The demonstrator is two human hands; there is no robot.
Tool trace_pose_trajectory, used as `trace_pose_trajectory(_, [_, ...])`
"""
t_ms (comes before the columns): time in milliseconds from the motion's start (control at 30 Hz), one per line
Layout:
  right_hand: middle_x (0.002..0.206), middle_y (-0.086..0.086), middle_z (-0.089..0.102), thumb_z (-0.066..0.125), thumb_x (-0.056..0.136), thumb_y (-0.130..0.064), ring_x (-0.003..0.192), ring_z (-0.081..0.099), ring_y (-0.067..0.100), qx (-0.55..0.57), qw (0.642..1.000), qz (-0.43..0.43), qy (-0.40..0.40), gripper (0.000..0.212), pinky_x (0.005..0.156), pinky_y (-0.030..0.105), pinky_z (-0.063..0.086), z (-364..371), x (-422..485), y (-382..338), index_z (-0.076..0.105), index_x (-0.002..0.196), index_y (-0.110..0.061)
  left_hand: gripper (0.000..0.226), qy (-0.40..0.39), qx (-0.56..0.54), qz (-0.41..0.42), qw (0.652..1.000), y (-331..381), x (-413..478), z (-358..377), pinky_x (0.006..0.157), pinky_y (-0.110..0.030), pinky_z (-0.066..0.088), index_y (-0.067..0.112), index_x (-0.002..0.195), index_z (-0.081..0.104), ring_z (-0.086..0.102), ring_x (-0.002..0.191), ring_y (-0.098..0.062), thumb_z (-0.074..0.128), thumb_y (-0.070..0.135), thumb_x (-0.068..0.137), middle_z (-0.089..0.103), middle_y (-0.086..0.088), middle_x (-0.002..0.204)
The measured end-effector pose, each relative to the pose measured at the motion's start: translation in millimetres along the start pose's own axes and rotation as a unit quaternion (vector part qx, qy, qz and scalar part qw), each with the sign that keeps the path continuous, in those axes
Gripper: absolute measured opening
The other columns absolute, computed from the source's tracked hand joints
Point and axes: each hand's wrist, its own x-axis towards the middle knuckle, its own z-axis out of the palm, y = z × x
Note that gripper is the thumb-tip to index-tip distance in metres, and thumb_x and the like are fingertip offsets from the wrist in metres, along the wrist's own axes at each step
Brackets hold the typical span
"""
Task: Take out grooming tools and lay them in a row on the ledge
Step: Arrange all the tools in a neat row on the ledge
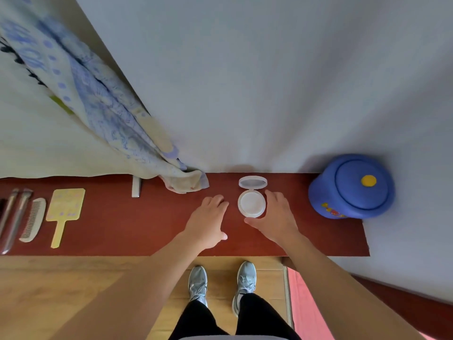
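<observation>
The person stood at the red-brown ledge (117,231) with an open compact (252,202) set down near its middle, the round lid hinged back toward twelve o'clock against the wall. The right hand (275,217) curved round the compact's base, thumb at its six o'clock rim and fingers along its three o'clock side. The left hand (208,218) lay palm-down on the ledge at nine o'clock of the compact, fingers loosely together, holding nothing and apart from the case.

Far off at nine o'clock a row was already laid: two slim metal-handled tools (12,217), a comb (33,218) and a yellow hand mirror (65,209), side by side. A blue lidded pot (353,187) stood at three o'clock of the compact.

The step in hand seemed to be placing the compact. It sat well apart from the row, so the next move probably called for sliding or carrying it toward nine o'clock, beside the mirror, keeping the case level so the open lid would not flop.
</observation>
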Motion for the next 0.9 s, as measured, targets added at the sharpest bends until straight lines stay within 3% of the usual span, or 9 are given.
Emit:
trace_pose_trajectory(333, [0.127,-0.001,0.043,0.082,0.063,-0.055,0.120,0.044,0.021,0.003,0.999,0.007,0.034,0.080,0.099,0.038,0.040,14.8,3.0,-0.8,0.046,0.128,-0.024,0.093,0.029,0.011,0.000,1.000,0.3,-1.3,5.0,0.105,-0.034,0.044,0.018,0.151,0.030,0.028,0.140,-0.019,0.079,0.043,0.077,0.026,0.005,0.154])
trace_pose_trajectory(900, [0.117,-0.004,0.047,0.079,0.063,-0.052,0.108,0.052,0.020,-0.015,1.000,0.014,0.024,0.068,0.090,0.038,0.045,11.1,2.1,-7.1,0.051,0.117,-0.022,0.090,0.044,0.008,0.007,0.999,-1.0,-4.9,8.0,0.103,-0.033,0.045,0.018,0.151,0.028,0.027,0.140,-0.020,0.077,0.043,0.080,0.024,0.002,0.155])
